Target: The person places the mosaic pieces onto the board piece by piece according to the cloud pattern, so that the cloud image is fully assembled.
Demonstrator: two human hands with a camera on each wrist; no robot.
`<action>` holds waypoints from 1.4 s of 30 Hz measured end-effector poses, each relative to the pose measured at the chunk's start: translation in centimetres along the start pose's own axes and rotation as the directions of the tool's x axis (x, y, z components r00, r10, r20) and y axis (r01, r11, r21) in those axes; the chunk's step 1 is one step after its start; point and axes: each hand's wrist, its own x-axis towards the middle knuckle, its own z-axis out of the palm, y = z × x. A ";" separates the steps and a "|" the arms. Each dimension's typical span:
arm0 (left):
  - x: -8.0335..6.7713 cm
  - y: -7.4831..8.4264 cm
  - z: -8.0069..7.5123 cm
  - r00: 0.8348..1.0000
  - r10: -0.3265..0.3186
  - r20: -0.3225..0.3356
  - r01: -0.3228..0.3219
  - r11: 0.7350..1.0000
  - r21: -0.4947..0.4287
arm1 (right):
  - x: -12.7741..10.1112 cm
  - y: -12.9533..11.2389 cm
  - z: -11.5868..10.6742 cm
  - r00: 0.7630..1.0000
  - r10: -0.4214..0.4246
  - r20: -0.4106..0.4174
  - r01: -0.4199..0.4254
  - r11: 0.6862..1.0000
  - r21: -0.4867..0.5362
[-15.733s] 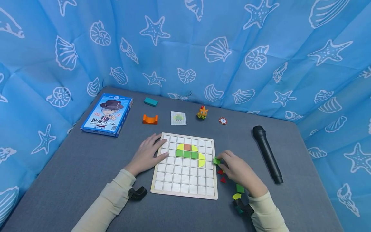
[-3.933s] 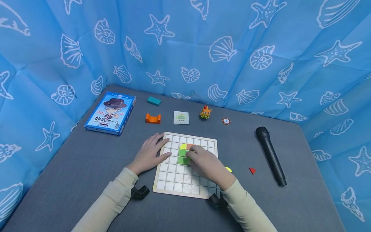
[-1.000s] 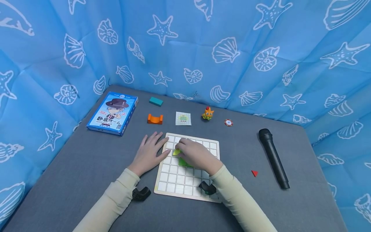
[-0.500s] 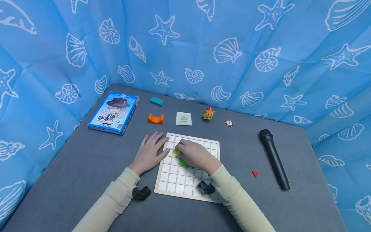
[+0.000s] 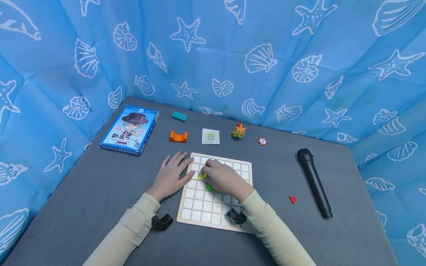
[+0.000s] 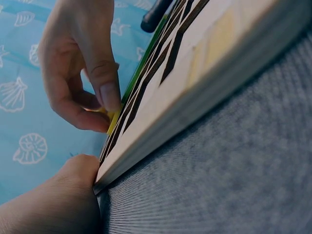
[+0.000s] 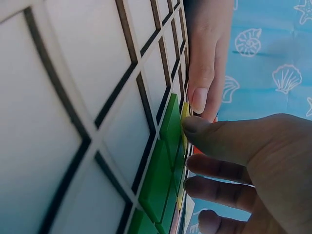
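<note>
A light wooden grid board (image 5: 197, 213) with white squares lies on the table. My left hand (image 5: 170, 179) rests spread over its left edge, fingertips on the border squares. My right hand (image 5: 224, 179) reaches over the board's upper part and pinches a small yellow tile (image 5: 201, 176) between thumb and fingers. In the left wrist view this yellow tile (image 6: 113, 123) sits at the board's surface. Green square tiles (image 7: 155, 180) lie close together under my right hand in the right wrist view; the head view shows only part of one green tile (image 5: 209, 187). My right hand hides the other tiles.
A red triangle (image 5: 292, 199) and a black microphone (image 5: 314, 183) lie right of the board. Behind it are a pattern card (image 5: 210, 136), an orange block (image 5: 178, 136), a teal block (image 5: 179, 116), an orange toy figure (image 5: 238, 130), a chip (image 5: 262, 141) and a blue box (image 5: 129, 129).
Early on, my right hand held a green piece beside the board, near several loose pieces. It has since moved left across the pattern to the yellow tile. My left hand stays put.
</note>
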 end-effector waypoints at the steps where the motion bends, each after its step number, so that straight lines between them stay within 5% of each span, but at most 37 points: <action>1: 0.0 0.0 0.0 1.000 0.001 -0.001 -0.001 1.000 0.001 | 0.0 0.0 0.0 1.000 0.003 0.003 -0.003 1.000 -0.001; 7: 0.0 0.2 0.1 1.000 0.000 -0.002 0.000 1.000 0.010 | -0.4 0.1 -0.3 1.000 0.024 0.014 -0.024 0.999 0.029; 12: 0.1 0.1 0.2 1.000 0.005 -0.008 -0.004 1.000 0.012 | -1.7 1.2 -1.7 0.992 0.091 -0.086 -0.084 0.993 0.081; 16: -0.1 0.0 0.1 1.000 0.003 -0.013 -0.003 1.000 0.000 | -4.0 2.8 -3.3 0.978 0.158 -0.135 -0.149 0.986 0.077; 27: -0.1 0.1 0.0 1.000 -0.007 0.001 0.007 1.000 -0.007 | -12.6 4.3 -4.6 0.931 0.363 -0.030 -0.362 0.932 0.025; 33: -0.1 0.0 0.1 1.000 0.008 -0.014 -0.008 1.000 -0.024 | -16.3 3.5 -4.4 0.858 0.485 0.170 -0.498 0.866 0.040; 42: 0.0 -0.2 0.1 1.000 0.014 -0.012 -0.014 1.000 -0.021 | -20.1 2.7 -3.3 0.690 0.578 0.435 -0.683 0.719 0.128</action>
